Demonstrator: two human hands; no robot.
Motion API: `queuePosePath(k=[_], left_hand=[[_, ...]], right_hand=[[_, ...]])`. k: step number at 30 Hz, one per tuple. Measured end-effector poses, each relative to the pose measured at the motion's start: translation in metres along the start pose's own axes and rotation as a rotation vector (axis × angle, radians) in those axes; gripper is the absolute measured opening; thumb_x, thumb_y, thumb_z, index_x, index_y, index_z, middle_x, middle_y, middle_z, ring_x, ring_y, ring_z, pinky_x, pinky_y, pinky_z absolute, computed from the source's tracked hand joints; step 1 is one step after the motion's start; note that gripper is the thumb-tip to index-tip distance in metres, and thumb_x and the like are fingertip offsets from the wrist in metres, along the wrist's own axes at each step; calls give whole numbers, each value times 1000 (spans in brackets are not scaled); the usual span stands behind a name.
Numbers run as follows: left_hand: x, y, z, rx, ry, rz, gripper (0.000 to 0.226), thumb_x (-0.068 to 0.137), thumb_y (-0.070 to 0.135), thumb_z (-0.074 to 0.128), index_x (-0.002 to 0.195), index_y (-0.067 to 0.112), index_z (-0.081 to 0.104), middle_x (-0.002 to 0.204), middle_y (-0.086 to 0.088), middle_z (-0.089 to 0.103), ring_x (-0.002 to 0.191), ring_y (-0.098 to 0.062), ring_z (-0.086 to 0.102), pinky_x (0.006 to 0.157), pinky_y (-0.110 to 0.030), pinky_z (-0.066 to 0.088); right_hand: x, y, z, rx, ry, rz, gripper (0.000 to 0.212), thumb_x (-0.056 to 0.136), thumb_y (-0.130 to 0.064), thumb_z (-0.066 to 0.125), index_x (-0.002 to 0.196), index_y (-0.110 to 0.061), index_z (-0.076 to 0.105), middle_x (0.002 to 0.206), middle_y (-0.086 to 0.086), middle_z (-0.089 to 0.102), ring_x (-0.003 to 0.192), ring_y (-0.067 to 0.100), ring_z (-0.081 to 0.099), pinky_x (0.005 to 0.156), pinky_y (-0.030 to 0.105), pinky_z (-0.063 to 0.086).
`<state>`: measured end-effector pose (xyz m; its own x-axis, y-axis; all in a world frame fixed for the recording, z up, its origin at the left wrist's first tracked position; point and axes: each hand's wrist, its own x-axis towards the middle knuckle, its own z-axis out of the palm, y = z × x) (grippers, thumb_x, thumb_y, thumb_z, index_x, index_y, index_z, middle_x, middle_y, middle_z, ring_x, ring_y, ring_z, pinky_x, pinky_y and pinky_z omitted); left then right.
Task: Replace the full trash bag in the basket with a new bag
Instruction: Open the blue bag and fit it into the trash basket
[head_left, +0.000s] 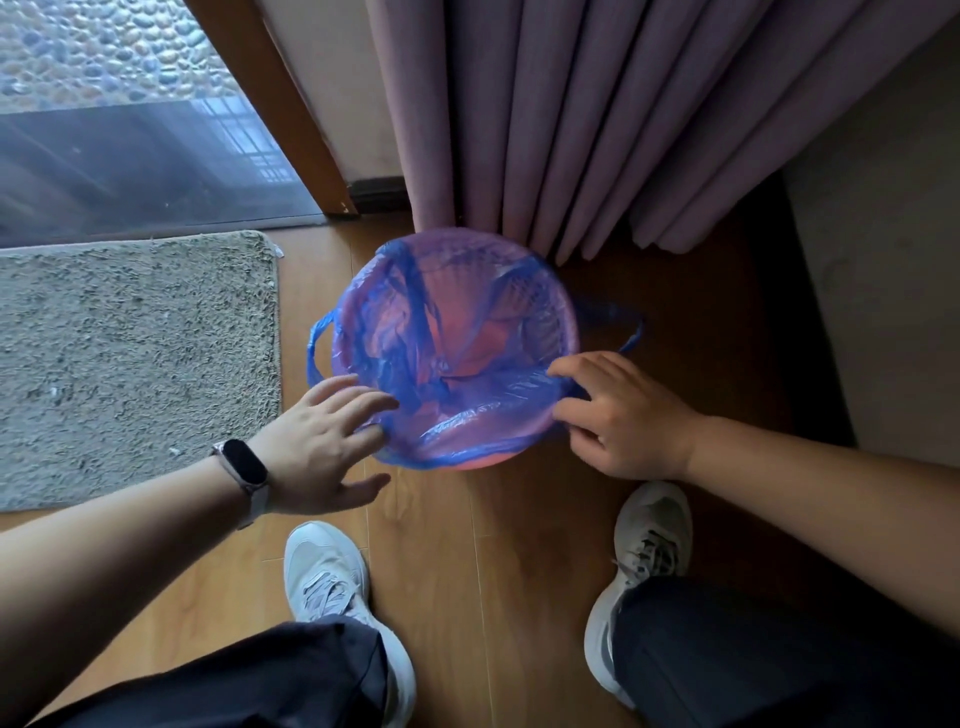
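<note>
A pink basket (470, 462) stands on the wooden plank floor (519, 571) in the middle of the view, lined with a thin blue bag (415, 322) whose edge is folded out over the rim. The bag's two handle loops hang outside the basket, one at 9 o'clock (314, 348) and one at 3 o'clock (631, 332).

The left hand (317, 441) is at 8 o'clock of the basket, its fingers (363, 400) spread and fairly straight, tips touching the bag film at the rim. A dark wristband (244, 465) sits on that wrist. The right hand (623, 415) is at 4 o'clock, fingers curled and pinching the bag's folded edge against the rim.

At 12 o'clock a mauve pleated curtain (597, 130) hangs to the floor, touching the basket's far side. A grey shaggy rug (135, 364) lies at 9 o'clock before a glass door (130, 156) with a brown wooden frame (275, 104). A pale wall (883, 260) stands at 3 o'clock. Two white shoes (322, 571) (652, 530) rest on the floor at 6 o'clock.
</note>
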<state>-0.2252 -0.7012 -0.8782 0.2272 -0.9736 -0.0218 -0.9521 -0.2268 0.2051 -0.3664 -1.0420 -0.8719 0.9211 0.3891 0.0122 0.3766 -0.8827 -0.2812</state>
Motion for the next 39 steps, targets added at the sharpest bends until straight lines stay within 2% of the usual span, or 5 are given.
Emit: queuePosePath(k=[7, 19, 29, 33, 39], left_hand=[[20, 26, 18, -131, 33, 59, 16, 93, 28, 54, 97, 14, 58, 107, -9, 63, 88, -31, 61, 78, -40, 49], [16, 17, 22, -147, -64, 129, 16, 92, 34, 55, 86, 20, 59, 126, -13, 60, 109, -31, 59, 101, -43, 39], [39, 18, 23, 30, -65, 3, 38, 88, 50, 51, 109, 20, 62, 85, -3, 60, 70, -27, 57, 61, -38, 45], [33, -5, 25, 111, -32, 11, 19, 89, 37, 52, 79, 21, 59, 76, 1, 54, 74, -27, 56, 70, -39, 40], [30, -17, 25, 63, 5, 5, 22, 89, 30, 51, 94, 14, 64, 100, -7, 64, 94, -32, 59, 91, -42, 41]], right_hand=[[14, -25, 19, 130, 6, -129, 6, 82, -19, 60, 82, -16, 65, 113, 15, 61, 98, 33, 58, 89, 41, 44], [6, -17, 30, 81, -9, -268, 3, 82, -14, 60, 82, -11, 60, 108, 17, 60, 93, 33, 56, 92, 43, 44], [26, 1, 30, -120, -50, -214, 5, 76, -16, 59, 74, -14, 55, 73, 8, 52, 67, 29, 51, 67, 39, 40], [30, 15, 33, -119, -30, -228, 11, 85, -11, 55, 74, -12, 57, 75, 9, 54, 69, 30, 51, 69, 40, 42], [31, 16, 34, -114, -34, -223, 14, 89, -14, 51, 77, -11, 58, 80, 11, 57, 73, 30, 53, 74, 41, 42]])
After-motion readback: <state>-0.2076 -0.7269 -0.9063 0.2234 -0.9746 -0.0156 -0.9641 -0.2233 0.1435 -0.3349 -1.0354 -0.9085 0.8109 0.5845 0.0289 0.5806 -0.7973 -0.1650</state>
